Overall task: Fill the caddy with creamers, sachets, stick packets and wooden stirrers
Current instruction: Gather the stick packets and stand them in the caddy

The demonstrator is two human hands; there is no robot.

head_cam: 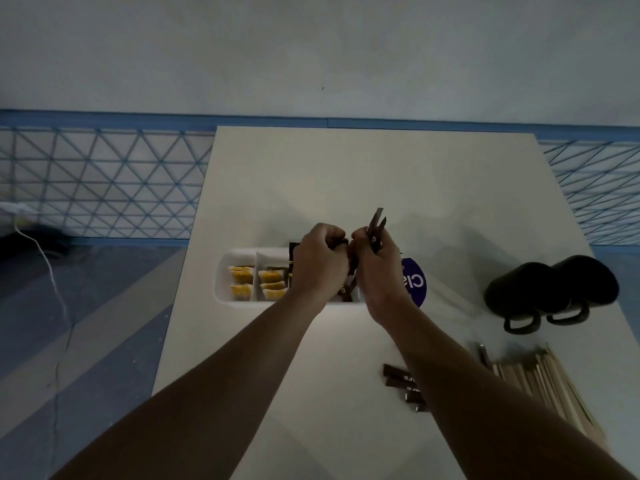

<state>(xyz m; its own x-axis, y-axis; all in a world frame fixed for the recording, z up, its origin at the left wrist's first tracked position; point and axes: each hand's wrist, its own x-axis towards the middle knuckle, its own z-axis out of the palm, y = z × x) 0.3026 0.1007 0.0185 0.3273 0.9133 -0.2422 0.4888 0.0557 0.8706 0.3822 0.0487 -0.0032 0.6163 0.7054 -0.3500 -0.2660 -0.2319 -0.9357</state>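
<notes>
Caddy with sachets in two left compartments; above, left hand and right hand grip sticks, hiding the rest; mugs and stirrers to the right.

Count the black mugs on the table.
2: the left mug and the right mug, side by side by the table edge, beyond the wooden stirrers. None look hidden.

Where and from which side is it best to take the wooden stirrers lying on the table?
Grip the wooden stirrers across the middle of the pile, from above. They lie flat, side by side and slightly fanned, long and thin, so a pinch across their width would probably gather several at once.
</notes>
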